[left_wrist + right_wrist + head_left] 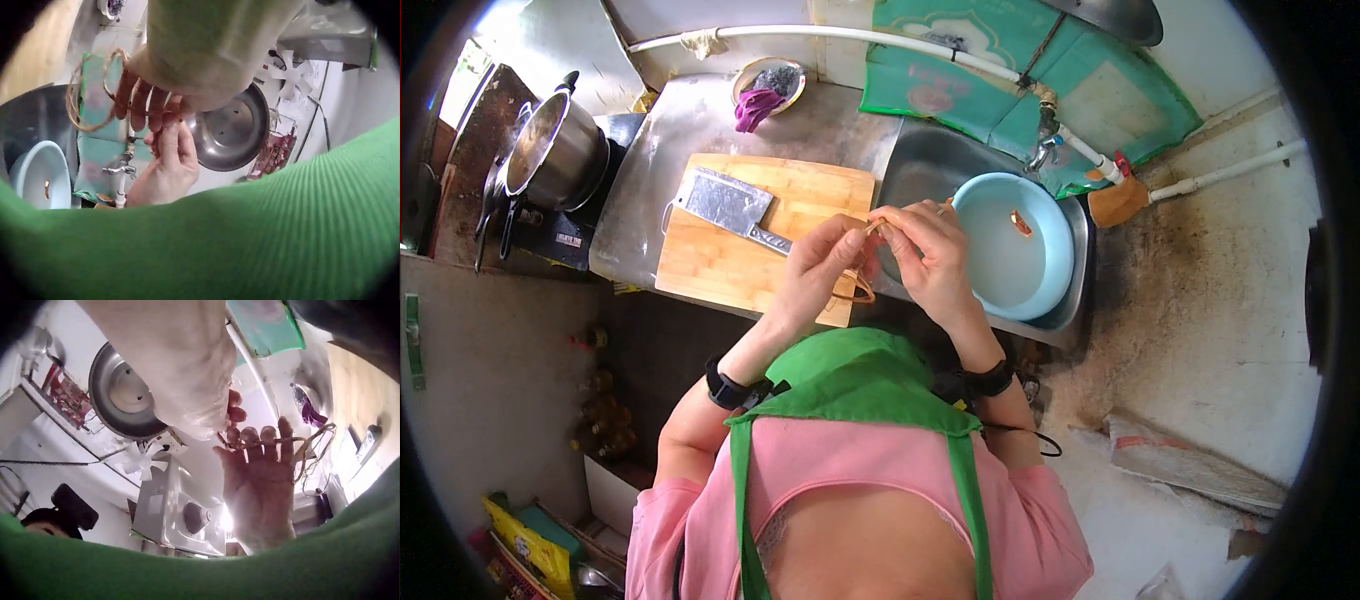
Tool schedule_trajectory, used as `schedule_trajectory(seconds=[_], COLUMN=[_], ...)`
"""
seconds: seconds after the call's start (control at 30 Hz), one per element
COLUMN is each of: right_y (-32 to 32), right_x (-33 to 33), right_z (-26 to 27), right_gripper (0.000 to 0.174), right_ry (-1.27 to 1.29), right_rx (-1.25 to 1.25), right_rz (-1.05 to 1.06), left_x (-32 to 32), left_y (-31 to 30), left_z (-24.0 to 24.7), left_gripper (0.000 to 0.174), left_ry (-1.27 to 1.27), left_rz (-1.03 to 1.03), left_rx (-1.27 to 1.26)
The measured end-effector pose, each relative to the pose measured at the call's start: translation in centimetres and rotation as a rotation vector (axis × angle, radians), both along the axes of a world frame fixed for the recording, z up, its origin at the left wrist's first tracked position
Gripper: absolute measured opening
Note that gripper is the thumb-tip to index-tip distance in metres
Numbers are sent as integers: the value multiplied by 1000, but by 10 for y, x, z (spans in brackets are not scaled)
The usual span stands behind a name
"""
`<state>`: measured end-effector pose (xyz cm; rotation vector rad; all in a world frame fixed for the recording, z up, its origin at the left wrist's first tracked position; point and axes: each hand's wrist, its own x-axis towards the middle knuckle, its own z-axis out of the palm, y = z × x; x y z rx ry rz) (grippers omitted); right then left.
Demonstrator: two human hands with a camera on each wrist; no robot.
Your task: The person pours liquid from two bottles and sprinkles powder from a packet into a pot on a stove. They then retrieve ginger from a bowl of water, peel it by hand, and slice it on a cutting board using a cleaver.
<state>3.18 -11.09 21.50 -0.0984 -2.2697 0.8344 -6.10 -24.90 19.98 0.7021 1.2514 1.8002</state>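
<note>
In the head view, my left hand [820,262] and right hand [932,250] meet fingertip to fingertip over the edge between board and sink. Both pinch a thin, brown, cord-like strand [860,292]; its exact kind I cannot tell. Loose loops of the strand [74,106] hang from my left hand in the left wrist view. The right wrist view shows the strand [301,447] lying across the fingers of my left hand [257,487]. A light blue basin [1058,270] of cloudy water stands in the sink, with a small orange-brown piece [1021,223] in it.
A cleaver [725,203] lies on the wooden cutting board [820,185] left of the hands. Behind it sits a bowl [798,92] with a scouring pad and purple cloth. A tap [1043,140] overhangs the metal sink [920,150]. A steel pot [550,150] stands far left.
</note>
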Motion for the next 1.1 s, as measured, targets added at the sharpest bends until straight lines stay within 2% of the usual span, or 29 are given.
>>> schedule_trajectory(seconds=[0.1, 0.23, 0.27, 0.33, 0.47, 0.53, 0.67, 0.73, 0.87, 0.93, 0.97, 1.03, 1.1], right_y=[-2, 4, 5, 5, 13, 13, 10, 8, 4, 4, 3, 3, 6], right_x=[2, 8, 10, 14, 20, 21, 21, 20, 17, 15, 14, 11, 8], right_z=[5, 7, 9, 15, 22, 22, 22, 18, 5, 2, -1, -6, -10], right_gripper=[17, 20, 20, 21, 22, 22, 20, 17, 14, 15, 15, 16, 16], right_ry=[-28, -62, -61, -106, -133, -136, -158, -263, -232, -209, -208, -137, -132], right_rx=[166, 420, 420, 507, 573, 554, 594, 608, 571, 499, 500, 428, 424], right_rz=[-8, -24, -24, -10, 17, 155, 178, 176, 126, 84, 86, 54, 20], left_x=[-9, -17, -18, -17, -19, -19, -19, -17, -17, -15, -12, -7, -4], left_y=[3, -2, -2, -4, -5, -5, -3, 1, 3, 1, -1, -2, -1], left_z=[7, 9, 7, 5, 13, 14, 8, 2, 4, 9, 7, 2, 1], left_gripper=[25, 23, 23, 23, 24, 23, 21, 21, 23, 26, 26, 26, 26], left_ry=[137, 122, 122, -66, -193, 46, 249, 603, 610, 251, 252, -28, 7], left_rz=[19, 1, 1, -42, -23, -88, -75, 65, 88, 22, 24, 51, 58], left_rx=[-37, -24, -24, -19, -56, -157, -283, -238, -284, -377, -377, -290, -297])
